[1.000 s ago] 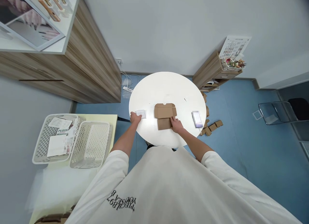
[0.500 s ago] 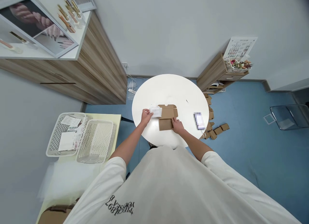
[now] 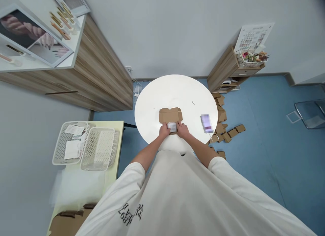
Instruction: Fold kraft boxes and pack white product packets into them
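An open brown cardboard box (image 3: 170,116) lies on the round white table (image 3: 175,90), its lid flap laid back away from me. In its near half sits a white packet (image 3: 172,127), lying flat between my hands. My left hand (image 3: 164,130) is closed at the packet's left end, fingers bent over that side. My right hand (image 3: 182,129) closes on the right side wall of the box, its fingertips close to the packet's right end. The fingers hide both short sides of the box's near half.
A phone (image 3: 207,123) with a blurred screen lies at the table's right. Several folded cardboard boxes (image 3: 220,115) lie on the floor beyond it. To the left, white plastic baskets (image 3: 99,149) stand on a pale yellow table (image 3: 115,161). A small dark object (image 3: 193,102) rests farther back on the round table.
My left hand has moved right and toward me, bringing the white packet from beside the box into its near half. My right hand stays at the box's right side; the view has shifted slightly.
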